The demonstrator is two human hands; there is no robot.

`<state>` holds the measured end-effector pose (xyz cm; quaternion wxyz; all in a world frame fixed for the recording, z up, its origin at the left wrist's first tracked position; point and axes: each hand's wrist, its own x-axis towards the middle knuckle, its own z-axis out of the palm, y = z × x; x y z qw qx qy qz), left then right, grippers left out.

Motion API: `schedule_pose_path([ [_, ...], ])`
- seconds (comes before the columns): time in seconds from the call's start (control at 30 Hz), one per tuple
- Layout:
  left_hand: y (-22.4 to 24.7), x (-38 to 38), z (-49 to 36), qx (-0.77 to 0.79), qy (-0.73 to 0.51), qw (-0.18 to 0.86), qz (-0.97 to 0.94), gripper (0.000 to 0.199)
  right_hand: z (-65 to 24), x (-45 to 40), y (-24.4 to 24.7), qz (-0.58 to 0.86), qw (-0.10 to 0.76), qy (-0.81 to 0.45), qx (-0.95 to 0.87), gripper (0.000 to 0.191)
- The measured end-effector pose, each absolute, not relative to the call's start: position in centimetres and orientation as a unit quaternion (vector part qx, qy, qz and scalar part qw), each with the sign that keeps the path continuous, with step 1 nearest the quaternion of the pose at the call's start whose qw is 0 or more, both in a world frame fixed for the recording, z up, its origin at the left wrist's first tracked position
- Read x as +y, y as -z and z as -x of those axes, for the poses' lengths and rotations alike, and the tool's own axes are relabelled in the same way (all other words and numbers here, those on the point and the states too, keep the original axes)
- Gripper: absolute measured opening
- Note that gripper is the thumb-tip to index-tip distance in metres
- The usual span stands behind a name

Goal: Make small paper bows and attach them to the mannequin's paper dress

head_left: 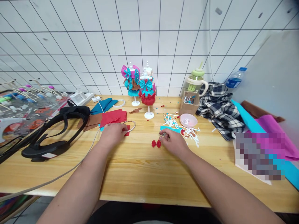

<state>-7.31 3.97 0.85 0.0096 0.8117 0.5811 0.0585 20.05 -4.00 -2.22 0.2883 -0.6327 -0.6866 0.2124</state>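
My left hand [114,134] has its fingers bent together at a small red paper piece [127,130], beside a white ring of tape [133,127]; what its fingertips hold, if anything, is hidden. Behind that hand lies a stack of red paper [114,116]. My right hand [171,140] is closed in a pinch just right of two small red folded pieces [153,143]; what it pinches is too small to name. Under and beyond its fingers lies a blue paper strip [170,128]. Two small dress stands [147,99] with ruffled paper in blue, red, purple and brown stand upright behind.
White paper sticks [192,135] are scattered near a pink bowl [188,120] and a cardboard box [189,107]. At left are a black headset [56,149] and a cable [77,165]. Checked cloth [216,105], a bottle [235,78] and coloured paper [273,130] are at right.
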Motion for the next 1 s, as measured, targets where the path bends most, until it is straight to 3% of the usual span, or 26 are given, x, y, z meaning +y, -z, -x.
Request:
schedule_pose_path([
  [0.17, -1.7, 3.3, 6.0, 0.538, -0.14, -0.001, -0.831, 0.021, -19.9, -4.1, 2.2, 0.607, 0.332, -0.171, -0.701, 0.022],
  [0.27, -1.9, 1.9, 4.5, 0.497, -0.227, 0.057, -0.836, 0.02, -19.5, -4.7, 1.8, 0.564, 0.377, -0.151, -0.719, 0.03],
  [0.47, -0.5, -2.0, 0.3, 0.399, -0.338, 0.462, -0.716, 0.029, -18.5, -5.9, 0.8, 0.465, 0.398, -0.092, -0.786, 0.044],
  [0.57, -0.3, -2.8, -0.5, 0.336, -0.329, 0.557, -0.685, 0.034, -18.7, -5.8, 0.7, 0.47, 0.384, -0.085, -0.79, 0.033],
  [0.63, -0.5, -2.8, -0.4, 0.309, -0.312, 0.56, -0.703, 0.034, -19.0, -5.6, 0.7, 0.485, 0.388, -0.1, -0.777, 0.028],
  [0.8, -0.9, -2.5, 0.4, 0.3, -0.249, 0.456, -0.8, 0.025, -19.1, -5.6, 0.7, 0.495, 0.426, -0.164, -0.739, 0.028],
  [1.0, -0.5, -2.4, 0.2, 0.341, -0.264, 0.395, -0.811, 0.02, -18.4, -6.0, 0.9, 0.502, 0.461, -0.255, -0.685, 0.032],
])
